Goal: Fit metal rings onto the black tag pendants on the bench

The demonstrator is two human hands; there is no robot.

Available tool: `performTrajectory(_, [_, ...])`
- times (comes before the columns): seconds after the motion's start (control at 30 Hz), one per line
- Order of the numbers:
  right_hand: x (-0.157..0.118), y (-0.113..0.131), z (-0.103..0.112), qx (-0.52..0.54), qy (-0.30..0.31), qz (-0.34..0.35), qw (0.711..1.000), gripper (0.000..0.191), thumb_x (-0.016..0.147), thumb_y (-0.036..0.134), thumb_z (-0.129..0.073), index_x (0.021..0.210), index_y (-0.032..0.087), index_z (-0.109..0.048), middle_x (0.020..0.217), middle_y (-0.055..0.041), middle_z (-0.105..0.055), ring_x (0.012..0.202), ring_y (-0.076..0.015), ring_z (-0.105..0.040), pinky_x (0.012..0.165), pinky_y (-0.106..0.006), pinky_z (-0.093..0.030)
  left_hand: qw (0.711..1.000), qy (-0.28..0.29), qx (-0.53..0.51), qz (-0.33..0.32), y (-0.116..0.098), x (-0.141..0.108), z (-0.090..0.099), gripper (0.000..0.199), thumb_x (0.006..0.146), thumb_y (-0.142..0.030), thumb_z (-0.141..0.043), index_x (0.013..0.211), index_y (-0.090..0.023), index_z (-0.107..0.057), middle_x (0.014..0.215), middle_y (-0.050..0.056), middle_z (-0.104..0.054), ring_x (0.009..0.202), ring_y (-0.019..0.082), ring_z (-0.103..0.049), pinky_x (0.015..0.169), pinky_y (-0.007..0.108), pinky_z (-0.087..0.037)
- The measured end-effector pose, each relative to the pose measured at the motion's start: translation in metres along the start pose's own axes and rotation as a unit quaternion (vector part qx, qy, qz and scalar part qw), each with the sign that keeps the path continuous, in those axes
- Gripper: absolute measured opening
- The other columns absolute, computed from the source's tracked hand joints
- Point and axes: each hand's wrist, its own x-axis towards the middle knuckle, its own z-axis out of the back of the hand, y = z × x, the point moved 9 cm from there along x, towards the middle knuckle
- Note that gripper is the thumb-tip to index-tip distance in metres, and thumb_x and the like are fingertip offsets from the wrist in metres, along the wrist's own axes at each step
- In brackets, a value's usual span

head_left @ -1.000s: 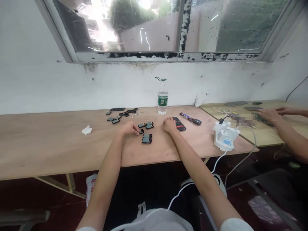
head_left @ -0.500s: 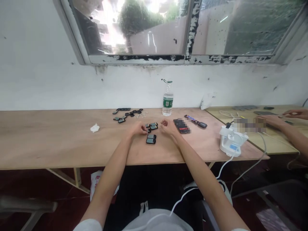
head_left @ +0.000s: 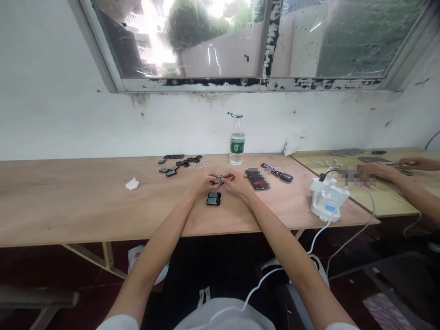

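Note:
Over the middle of the wooden table, my left hand (head_left: 205, 182) and my right hand (head_left: 234, 182) meet around a small black and grey piece (head_left: 220, 180). The fingers of both hands are closed on it, and they partly hide it. Just below, a pair of black-framed pieces with grey faces (head_left: 213, 198) lies flat. Farther back on the left, several similar black and grey pieces (head_left: 171, 171) are spread out, with small whitish bits (head_left: 198, 165) beside them.
A water bottle (head_left: 237, 143) stands near the wall. Right of my hands lie a phone (head_left: 256, 178) and a wrapped bar (head_left: 270, 169). A white charger block (head_left: 326, 201) with cables sits farther right, near another person's hands (head_left: 378, 171). Crumpled tissue (head_left: 132, 184) lies left.
My hands have come together around the small piece; earlier they were apart, with grey-faced pieces showing between them. The whole view has shifted slightly.

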Motion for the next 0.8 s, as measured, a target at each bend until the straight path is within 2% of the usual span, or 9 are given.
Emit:
performTrajectory(0.1, [-0.002, 0.002, -0.004, -0.001, 0.013, 0.001, 1.0, 0.015, 0.092, 0.035, -0.076, 0.089, 0.021, -0.073, 0.099, -0.0072, -0.081, 0.089, -0.0208, -0.075, 0.085, -0.035, -0.063, 0.999, 0.006, 0.01, 0.03, 0.003, 0.0, 0.002, 0.009, 0.085, -0.025, -0.085, 0.077, -0.02, -0.083, 0.105, 0.009, -0.085, 0.091, 0.022, -0.081, 0.091, 0.032, -0.065])
performTrajectory(0.17, [-0.005, 0.0, -0.007, 0.004, 0.036, -0.022, 0.999, 0.015, 0.091, 0.035, -0.078, 0.097, 0.022, -0.073, 0.102, -0.0067, -0.081, 0.092, -0.0215, -0.077, 0.088, -0.036, -0.064, 0.998, 0.02, 0.014, 0.059, 0.005, 0.001, 0.001, 0.009, 0.084, -0.025, -0.086, 0.078, -0.021, -0.084, 0.108, 0.01, -0.085, 0.095, 0.023, -0.08, 0.094, 0.033, -0.064])
performTrajectory(0.3, [-0.012, -0.002, -0.016, 0.013, 0.106, -0.043, 0.993, 0.036, 0.083, 0.029, -0.087, 0.115, 0.024, -0.07, 0.1, -0.003, -0.082, 0.094, -0.0226, -0.08, 0.09, -0.037, -0.066, 0.995, 0.037, 0.01, 0.09, 0.006, 0.001, 0.002, 0.008, 0.084, -0.027, -0.087, 0.081, -0.02, -0.086, 0.112, 0.012, -0.085, 0.099, 0.027, -0.08, 0.099, 0.039, -0.065])
performTrajectory(0.6, [-0.009, 0.0, -0.011, -0.056, 0.087, -0.025, 0.994, 0.014, 0.09, 0.025, -0.08, 0.104, 0.024, -0.076, 0.1, -0.0027, -0.083, 0.09, -0.0223, -0.079, 0.087, -0.034, -0.063, 0.996, 0.04, -0.008, 0.084, 0.004, 0.0, 0.003, 0.011, 0.084, -0.028, -0.086, 0.078, -0.019, -0.084, 0.114, 0.013, -0.085, 0.099, 0.027, -0.081, 0.098, 0.039, -0.065])
performTrajectory(0.8, [-0.011, 0.003, -0.009, -0.093, 0.105, -0.017, 0.99, 0.02, 0.095, 0.027, -0.079, 0.115, 0.025, -0.082, 0.102, -0.0039, -0.083, 0.088, -0.0221, -0.078, 0.084, -0.032, -0.062, 0.994, 0.046, -0.018, 0.094, 0.005, -0.001, 0.003, 0.011, 0.084, -0.028, -0.084, 0.08, -0.018, -0.085, 0.115, 0.013, -0.085, 0.097, 0.025, -0.08, 0.095, 0.035, -0.064])
